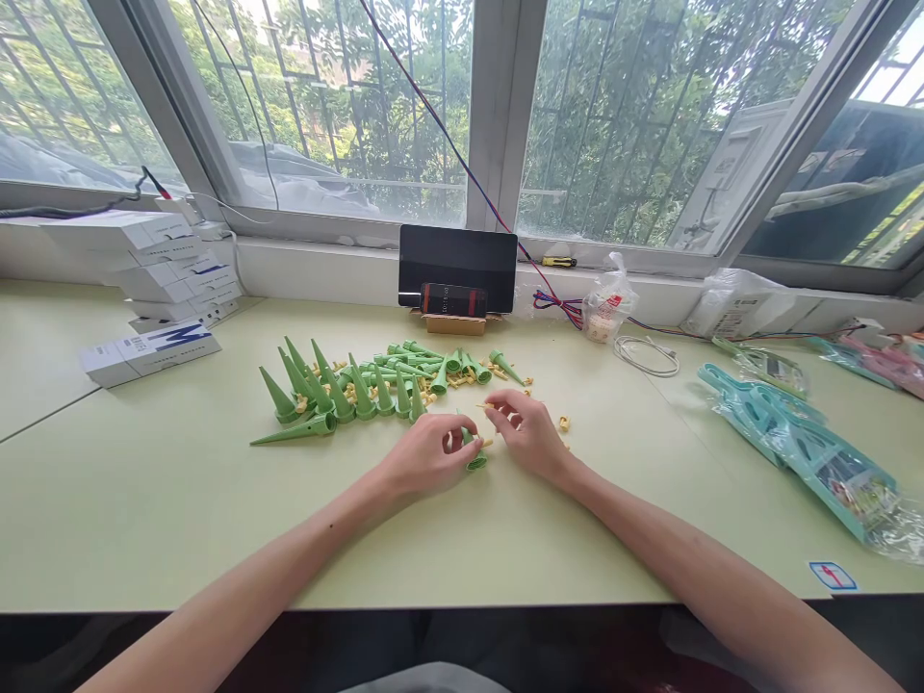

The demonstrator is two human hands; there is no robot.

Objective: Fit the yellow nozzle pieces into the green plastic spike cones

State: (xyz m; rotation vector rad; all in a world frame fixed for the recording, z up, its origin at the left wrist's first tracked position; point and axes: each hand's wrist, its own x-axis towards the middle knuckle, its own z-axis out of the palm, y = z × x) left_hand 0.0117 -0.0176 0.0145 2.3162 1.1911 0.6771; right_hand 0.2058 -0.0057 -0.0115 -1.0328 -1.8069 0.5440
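Note:
My left hand closes its fingers round a green plastic cone-shaped spike, whose wide open end faces down and towards me. A small yellow piece sticks out by the left fingertips; whether it is fixed in the spike I cannot tell. My right hand, just to the right, pinches a small yellow plastic valve-like part between thumb and fingers. Beyond the left hand, several green spikes stand upright in a row, points up. One more spike lies on its side at their left end.
Behind the row lies a heap of green spikes mixed with yellow parts. Loose yellow parts lie right of my right hand. A tablet and phone stand at the back. White boxes sit left, packaged teal items right.

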